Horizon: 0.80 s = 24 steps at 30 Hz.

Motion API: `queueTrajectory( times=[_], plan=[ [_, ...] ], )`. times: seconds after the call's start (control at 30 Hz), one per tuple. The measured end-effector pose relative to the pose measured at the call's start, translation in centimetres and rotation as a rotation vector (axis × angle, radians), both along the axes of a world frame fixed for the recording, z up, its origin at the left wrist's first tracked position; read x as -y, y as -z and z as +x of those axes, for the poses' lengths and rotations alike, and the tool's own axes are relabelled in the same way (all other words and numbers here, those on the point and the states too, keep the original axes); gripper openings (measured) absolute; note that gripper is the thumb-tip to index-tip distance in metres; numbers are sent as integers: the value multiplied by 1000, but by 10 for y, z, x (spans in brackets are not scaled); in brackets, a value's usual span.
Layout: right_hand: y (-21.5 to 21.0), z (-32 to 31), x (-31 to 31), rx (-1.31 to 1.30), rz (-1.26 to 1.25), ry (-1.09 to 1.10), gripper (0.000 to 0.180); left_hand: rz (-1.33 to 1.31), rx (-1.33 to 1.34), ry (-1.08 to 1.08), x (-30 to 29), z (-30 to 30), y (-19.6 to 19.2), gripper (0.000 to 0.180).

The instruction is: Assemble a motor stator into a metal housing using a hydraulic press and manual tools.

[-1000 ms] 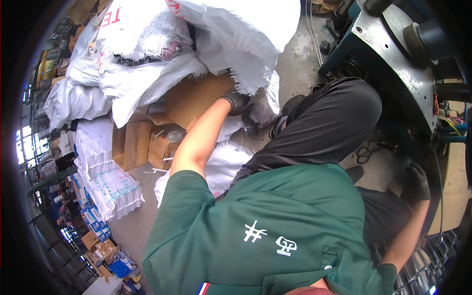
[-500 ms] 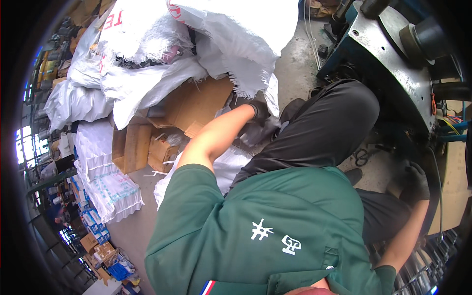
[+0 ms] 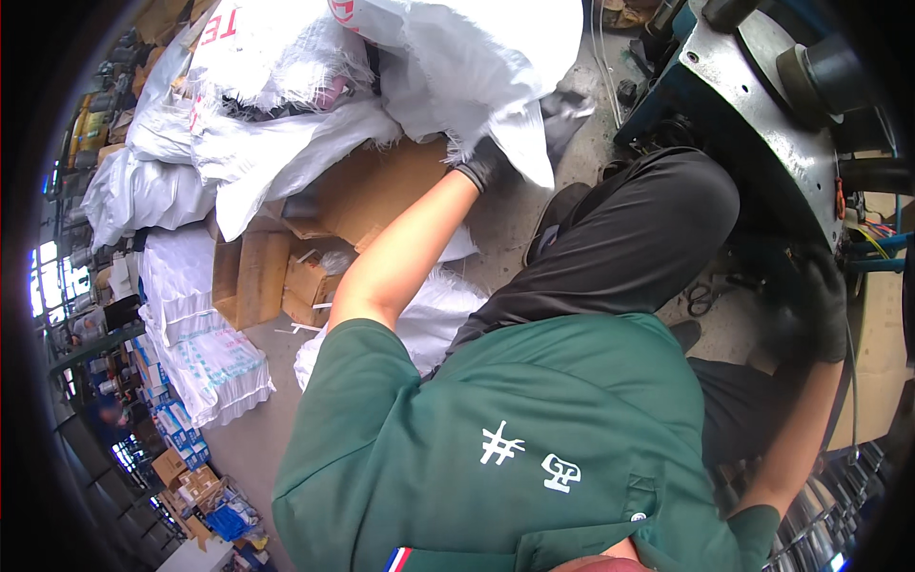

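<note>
My left hand (image 3: 488, 164), in a dark glove, reaches in beside the frayed hem of a large white woven sack (image 3: 477, 76). A hanging flap of the sack hides its fingers. Past the flap, a blurred greyish, shiny thing (image 3: 569, 112) shows; whether my left hand holds it, I cannot tell. Under my left forearm lies an open cardboard box (image 3: 396, 191). My right hand (image 3: 822, 310), also dark-gloved, is raised beside the metal machine (image 3: 762, 114), its fingers smeared by motion. Scissors (image 3: 701, 300) lie on the floor to its left.
More white sacks (image 3: 143, 195) pile up at the left, above wrapped white bundles (image 3: 205, 372). Smaller cartons (image 3: 310, 286) sit near my left elbow. The machine's heavy edge stands close to my bent knee (image 3: 681, 191). A cable (image 3: 851, 362) hangs beside my right hand.
My left hand has moved up and slightly left, deeper behind the sack's flap. The greyish thing below it has shifted up and right. My right hand has risen toward the machine.
</note>
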State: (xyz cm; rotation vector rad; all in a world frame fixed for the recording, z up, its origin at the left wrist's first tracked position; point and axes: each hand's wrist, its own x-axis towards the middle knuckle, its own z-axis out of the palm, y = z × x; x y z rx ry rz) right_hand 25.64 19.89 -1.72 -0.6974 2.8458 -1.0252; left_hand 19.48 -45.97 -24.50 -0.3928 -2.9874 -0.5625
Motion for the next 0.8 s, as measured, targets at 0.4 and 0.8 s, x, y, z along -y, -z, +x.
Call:
queueTrajectory(
  times=[0.4, 0.8],
  plan=[
    [33, -125, 382, 774, -656, -468, 63, 1473, 0, 1, -77, 53, -182, 62],
    [71, -157, 364, 592, -691, 278, 38, -174, 1202, -124, 108, 394, 75, 52]
  ],
)
